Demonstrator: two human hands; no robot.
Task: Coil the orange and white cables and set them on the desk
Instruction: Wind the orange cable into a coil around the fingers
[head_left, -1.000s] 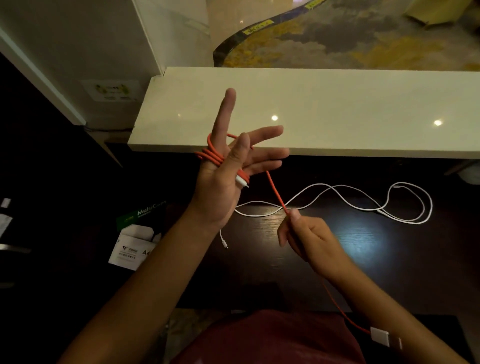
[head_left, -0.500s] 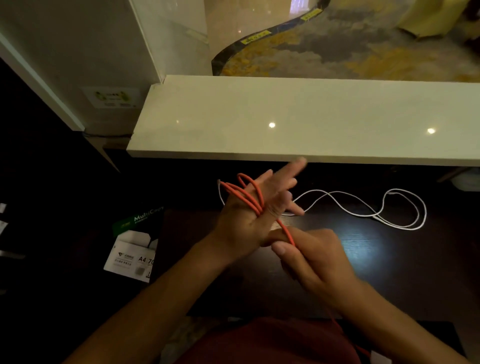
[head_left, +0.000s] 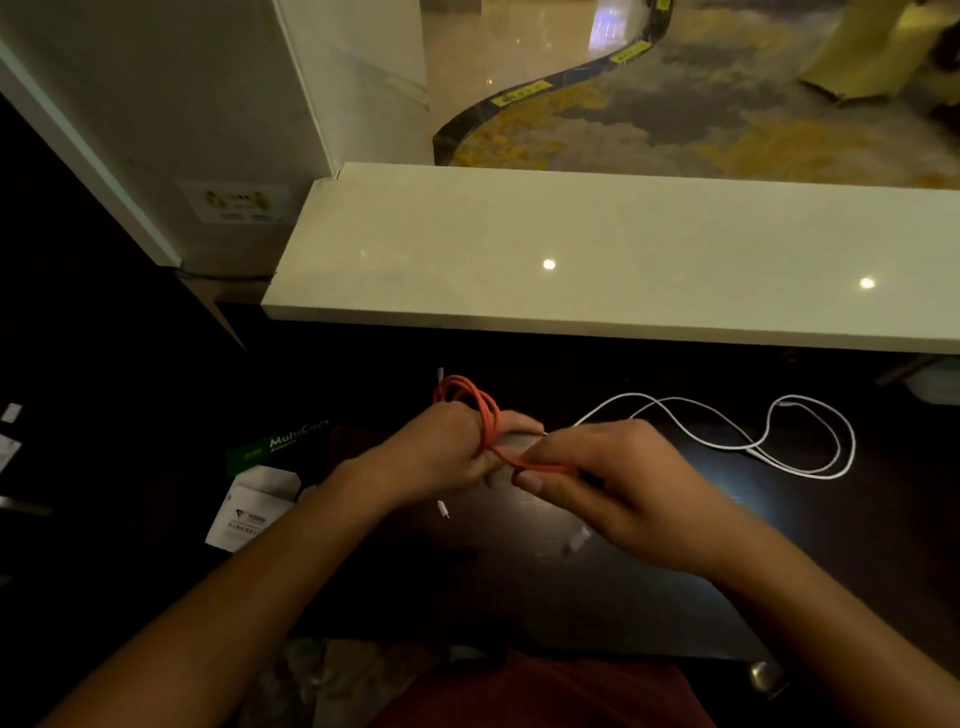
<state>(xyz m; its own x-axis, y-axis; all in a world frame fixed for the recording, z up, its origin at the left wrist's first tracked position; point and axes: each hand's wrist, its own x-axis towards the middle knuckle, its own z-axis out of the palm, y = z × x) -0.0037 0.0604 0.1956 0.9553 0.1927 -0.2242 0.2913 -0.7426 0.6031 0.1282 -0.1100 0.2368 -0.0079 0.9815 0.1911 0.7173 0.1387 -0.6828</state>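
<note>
The orange cable (head_left: 475, 402) is wound in several loops around my left hand (head_left: 447, 457), which is held low over the dark desk (head_left: 649, 587). My right hand (head_left: 608, 478) pinches the cable's free strand just right of the left hand and draws it across the fingers. A white plug on the orange cable's end (head_left: 577, 540) hangs blurred below my right hand. The white cable (head_left: 727, 431) lies loose and uncoiled on the desk to the right, one small plug (head_left: 443, 510) showing below my left wrist.
A pale stone ledge (head_left: 571, 260) runs along the back of the desk. A ream of copy paper (head_left: 265, 488) lies on the floor at the left. A round metal knob (head_left: 763, 675) sits at the desk's near right edge.
My left hand dropped from raised with fingers spread to low over the desk. My right hand came up beside it, carrying the strand over the fingers; the trailing orange length has shortened.
</note>
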